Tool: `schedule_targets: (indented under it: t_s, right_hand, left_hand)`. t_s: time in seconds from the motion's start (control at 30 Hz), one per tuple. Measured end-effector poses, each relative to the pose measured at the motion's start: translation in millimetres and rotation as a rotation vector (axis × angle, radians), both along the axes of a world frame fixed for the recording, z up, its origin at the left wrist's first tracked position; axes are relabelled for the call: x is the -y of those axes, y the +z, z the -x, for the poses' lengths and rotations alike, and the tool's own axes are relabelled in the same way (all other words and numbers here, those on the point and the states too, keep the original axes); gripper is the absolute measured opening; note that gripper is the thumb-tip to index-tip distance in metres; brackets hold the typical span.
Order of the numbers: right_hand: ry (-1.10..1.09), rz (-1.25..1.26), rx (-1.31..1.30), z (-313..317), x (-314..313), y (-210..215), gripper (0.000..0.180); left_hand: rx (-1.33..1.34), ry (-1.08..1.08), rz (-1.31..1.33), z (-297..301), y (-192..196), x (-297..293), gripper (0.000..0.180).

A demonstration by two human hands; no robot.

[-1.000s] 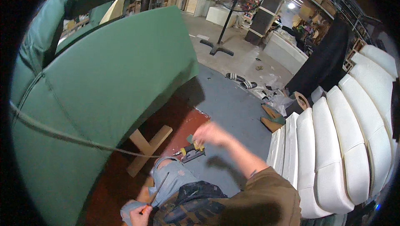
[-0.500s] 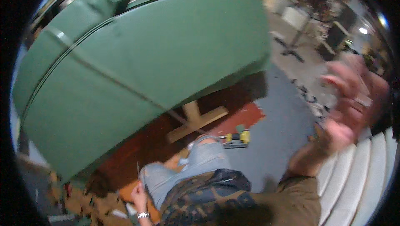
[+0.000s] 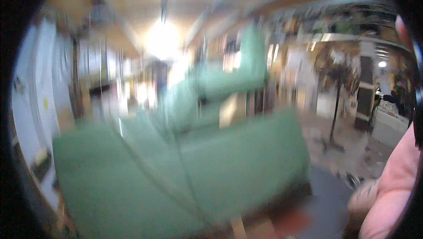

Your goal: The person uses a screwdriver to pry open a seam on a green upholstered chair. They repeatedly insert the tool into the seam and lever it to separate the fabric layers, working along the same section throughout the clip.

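A large green-covered upholstered piece (image 3: pixel 185 164), which looks like seating, fills the middle and is blurred by motion. A thin dark line, like a cord or strap, runs slantwise down its front. At the far right edge my right forearm (image 3: pixel 396 173) is raised. Of my right hand (image 3: pixel 400 26) only a small piece of a finger shows at the rim; the other fingers are cut off, and no held thing is visible there. My left hand is outside the picture.
Light wooden pieces (image 3: pixel 238 228) show under the green piece. A dark stand (image 3: pixel 337 111) stands on the floor behind at the right, near a pale box (image 3: pixel 390 126). Cluttered shelves line the back, and a bright lamp (image 3: pixel 162 40) hangs above.
My view has swung up from my lap to the room and ceiling. My right hand has gone up to the right rim. My left hand, legs and the yellow-black tool have left the picture.
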State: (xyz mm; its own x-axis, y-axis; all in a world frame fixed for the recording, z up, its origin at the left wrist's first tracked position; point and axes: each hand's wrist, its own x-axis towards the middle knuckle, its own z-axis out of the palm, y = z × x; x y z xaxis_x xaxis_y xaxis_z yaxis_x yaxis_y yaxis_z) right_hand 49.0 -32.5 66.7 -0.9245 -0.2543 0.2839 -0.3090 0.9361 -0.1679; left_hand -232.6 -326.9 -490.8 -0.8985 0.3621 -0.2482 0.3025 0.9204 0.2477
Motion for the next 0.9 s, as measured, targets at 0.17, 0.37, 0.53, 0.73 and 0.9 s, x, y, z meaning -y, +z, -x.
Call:
schedule_targets:
  t_s: [0.17, 0.37, 0.53, 0.73, 0.9]
  right_hand:
    - [-0.070, -0.039, -0.167, -31.8, -6.1, 41.7, 0.059]
    - [-0.332, -0.152, -0.126, -72.0, -33.8, 31.6, 0.052]
    - [-0.547, -0.232, -0.170, -119.0, -54.2, 40.5, 0.048]
    - [-0.610, -0.174, -0.393, -141.0, -10.8, 42.4, 0.043]
    - [-0.338, 0.167, -0.577, -82.2, 28.6, -9.8, 0.039]
  left_hand:
    - [-0.108, -0.001, -0.109, 61.5, 13.1, -41.4, 0.038]
    - [0.031, -0.025, -0.188, 6.5, -66.5, -14.1, 0.034]
    - [0.072, -0.024, -0.275, 12.3, -68.1, -4.5, 0.030]
    - [0.020, -0.167, -0.777, 20.1, -56.2, 61.8, 0.026]
    - [0.609, 0.200, -0.967, 26.5, -20.3, 29.5, 0.021]
